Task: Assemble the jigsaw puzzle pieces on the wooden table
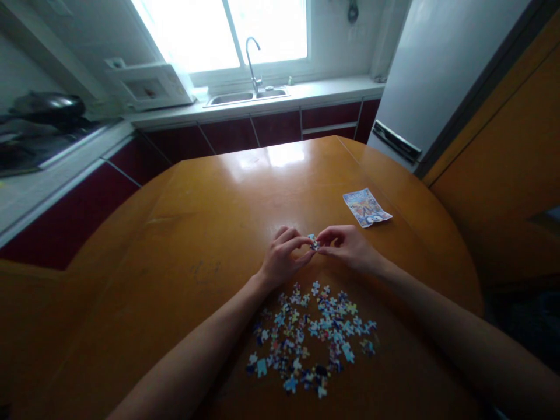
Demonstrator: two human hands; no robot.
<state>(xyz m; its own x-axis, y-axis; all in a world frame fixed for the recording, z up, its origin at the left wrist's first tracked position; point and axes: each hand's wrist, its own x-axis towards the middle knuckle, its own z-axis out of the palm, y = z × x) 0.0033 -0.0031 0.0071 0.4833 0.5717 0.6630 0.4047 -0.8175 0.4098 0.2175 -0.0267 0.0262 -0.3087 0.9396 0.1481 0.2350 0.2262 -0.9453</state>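
Between the fingertips of both hands are small jigsaw puzzle pieces (pixel 314 242), pale blue and dark, just over the wooden table (pixel 210 221). My left hand (pixel 282 254) pinches them from the left with thumb and forefinger, its other fingers curled. From the right, my right hand (pixel 347 248) grips them the same way. Whether the pieces are joined is too small to tell. Nearer to me, below the hands, lies a loose spread of puzzle pieces (pixel 336 335) in light blue, dark blue, white and mixed colours.
A creased picture sheet (pixel 366 207) lies to the right, beyond my right hand. Past the table's far edge stand a counter with a sink (pixel 231 98) and tap, a microwave (pixel 151 86), and a fridge (pixel 441 70). A dark pan (pixel 48 108) sits on the stove at left.
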